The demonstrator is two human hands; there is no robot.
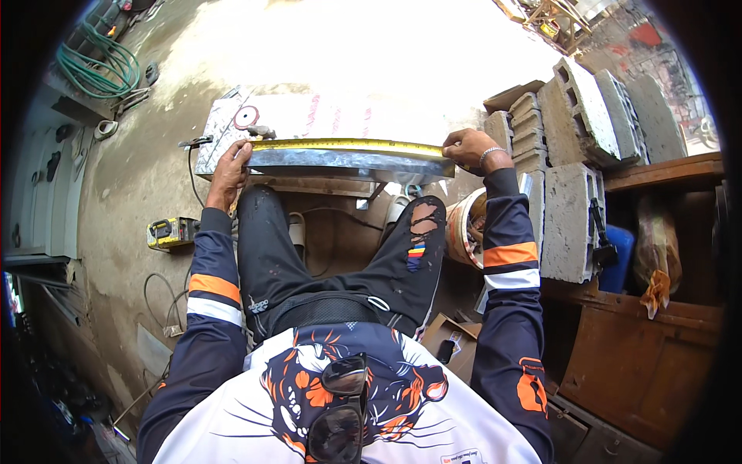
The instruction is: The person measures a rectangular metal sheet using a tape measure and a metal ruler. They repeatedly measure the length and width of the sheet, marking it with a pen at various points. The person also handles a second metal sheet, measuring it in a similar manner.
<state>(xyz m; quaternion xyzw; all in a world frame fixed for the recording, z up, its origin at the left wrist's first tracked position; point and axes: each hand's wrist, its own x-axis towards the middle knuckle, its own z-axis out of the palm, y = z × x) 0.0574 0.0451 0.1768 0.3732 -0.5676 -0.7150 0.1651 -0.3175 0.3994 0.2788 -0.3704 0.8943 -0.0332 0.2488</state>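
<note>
A yellow measuring tape point(348, 144) is stretched straight along the far edge of a shiny grey metal strip point(325, 162), which lies across a low worktable point(290, 116) in front of my knees. My left hand point(229, 175) closes on the tape's left end, its fingertips at the strip's corner. At the other end my right hand point(470, 148), fingers curled, pinches the tape near the strip's right end. The tape's case is not visible. Beyond my left fingers sit a round disc with a red centre point(246, 117) and a small dark tool point(263, 132).
Concrete blocks point(570, 220) are stacked at the right, beside a wooden cabinet point(630, 363). A bucket point(465, 228) stands by my right knee. A yellow-and-black boxy device point(171, 232) sits on the floor at left, near loose cables. A green hose point(97, 69) is coiled far left.
</note>
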